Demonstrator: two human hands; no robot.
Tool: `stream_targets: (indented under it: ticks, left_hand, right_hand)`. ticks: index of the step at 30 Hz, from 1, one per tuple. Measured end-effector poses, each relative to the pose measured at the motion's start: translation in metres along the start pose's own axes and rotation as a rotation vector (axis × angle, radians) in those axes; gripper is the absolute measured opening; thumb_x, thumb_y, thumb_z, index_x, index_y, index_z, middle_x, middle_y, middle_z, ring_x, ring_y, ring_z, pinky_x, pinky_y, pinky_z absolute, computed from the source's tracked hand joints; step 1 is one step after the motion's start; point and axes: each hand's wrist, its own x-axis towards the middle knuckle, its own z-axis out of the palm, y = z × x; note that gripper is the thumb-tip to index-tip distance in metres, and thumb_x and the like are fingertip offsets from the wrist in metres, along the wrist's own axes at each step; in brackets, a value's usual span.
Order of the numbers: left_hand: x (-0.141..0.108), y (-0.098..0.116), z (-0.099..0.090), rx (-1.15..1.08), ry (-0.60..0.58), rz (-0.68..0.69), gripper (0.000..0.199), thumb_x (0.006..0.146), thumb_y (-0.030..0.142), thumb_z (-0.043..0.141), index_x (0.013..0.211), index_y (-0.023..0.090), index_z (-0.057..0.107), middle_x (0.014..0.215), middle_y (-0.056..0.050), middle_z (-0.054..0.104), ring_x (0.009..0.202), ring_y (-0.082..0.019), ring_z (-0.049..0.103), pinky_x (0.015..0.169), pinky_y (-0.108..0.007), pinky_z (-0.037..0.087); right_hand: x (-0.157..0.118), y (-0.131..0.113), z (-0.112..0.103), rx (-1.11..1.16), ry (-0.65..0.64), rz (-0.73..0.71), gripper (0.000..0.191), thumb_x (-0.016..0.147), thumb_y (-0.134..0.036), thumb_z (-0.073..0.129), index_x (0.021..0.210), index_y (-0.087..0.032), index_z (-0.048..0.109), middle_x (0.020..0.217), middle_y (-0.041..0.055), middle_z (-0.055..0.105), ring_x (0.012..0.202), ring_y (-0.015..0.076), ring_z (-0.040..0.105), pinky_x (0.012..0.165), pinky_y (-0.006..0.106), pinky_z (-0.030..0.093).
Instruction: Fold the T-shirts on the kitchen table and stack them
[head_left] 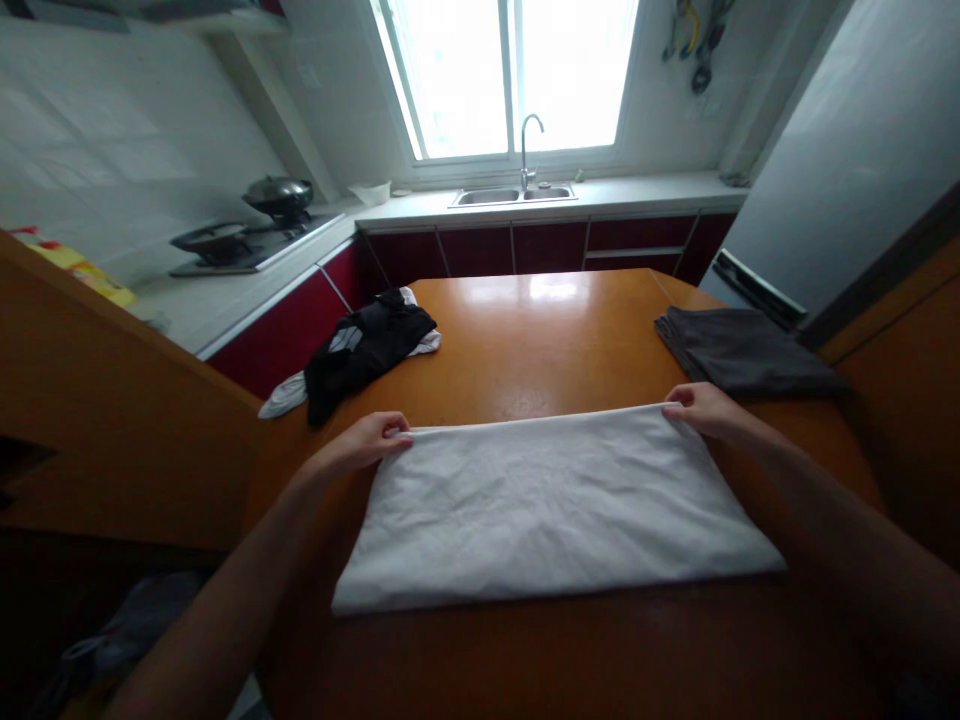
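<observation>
A white cloth [555, 510], folded into a wide rectangle with soft wrinkles, lies on the wooden table [495, 340] in front of me. My left hand [379, 438] pinches its far left corner between thumb and fingers. At the far right corner, my right hand [697, 408] grips the cloth the same way. The far edge is stretched nearly straight between both hands. Whether this is a garment or a plain sheet of fabric, I cannot tell.
A rumpled pile of black and white clothes [367, 350] lies at the table's left. On the right sits a folded dark grey cloth [750, 350]. Beyond are a sink [487, 197], a stove [262, 250] with pans, and a fridge [847, 150].
</observation>
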Motion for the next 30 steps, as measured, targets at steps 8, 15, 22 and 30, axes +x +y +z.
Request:
stream_targets:
  ticks: [8, 15, 22, 30]
  left_hand:
    - [-0.019, 0.013, -0.016, -0.158, 0.106, 0.074, 0.042, 0.073, 0.059, 0.070, 0.084, 0.018, 0.068, 0.062, 0.004, 0.051, 0.057, -0.012, 0.045, 0.050, -0.020, 0.032]
    - [-0.065, 0.048, -0.053, -0.218, 0.545, 0.206, 0.038, 0.074, 0.054, 0.076, 0.081, 0.017, 0.068, 0.091, -0.005, 0.067, 0.076, -0.016, 0.060, 0.064, -0.023, 0.048]
    - [-0.103, 0.079, -0.079, -0.341, 0.900, 0.342, 0.026, 0.070, 0.037, 0.084, 0.082, 0.017, 0.071, 0.099, -0.003, 0.067, 0.086, -0.015, 0.063, 0.071, -0.024, 0.052]
    - [-0.128, 0.097, -0.082, -0.500, 1.042, 0.424, 0.028, 0.063, 0.028, 0.089, 0.081, 0.017, 0.070, 0.096, -0.002, 0.068, 0.086, -0.014, 0.064, 0.069, -0.022, 0.053]
  right_hand:
    - [-0.018, -0.022, -0.028, 0.241, -0.038, -0.074, 0.039, 0.062, -0.054, 0.078, 0.075, -0.018, 0.074, 0.064, 0.0014, 0.066, 0.061, 0.0175, 0.060, 0.056, 0.027, 0.044]
    - [-0.065, -0.048, -0.074, 0.352, 0.214, -0.188, 0.051, 0.067, -0.062, 0.080, 0.091, -0.018, 0.073, 0.076, 0.0052, 0.072, 0.067, 0.0212, 0.065, 0.057, 0.030, 0.052]
    - [-0.100, -0.073, -0.107, 0.467, 0.493, -0.346, 0.037, 0.065, -0.050, 0.085, 0.082, -0.019, 0.075, 0.101, 0.0078, 0.074, 0.086, 0.0218, 0.066, 0.077, 0.033, 0.057]
    - [-0.127, -0.068, -0.124, 0.494, 0.573, -0.374, 0.032, 0.066, -0.045, 0.086, 0.084, -0.021, 0.076, 0.100, 0.0078, 0.075, 0.086, 0.0213, 0.068, 0.075, 0.032, 0.058]
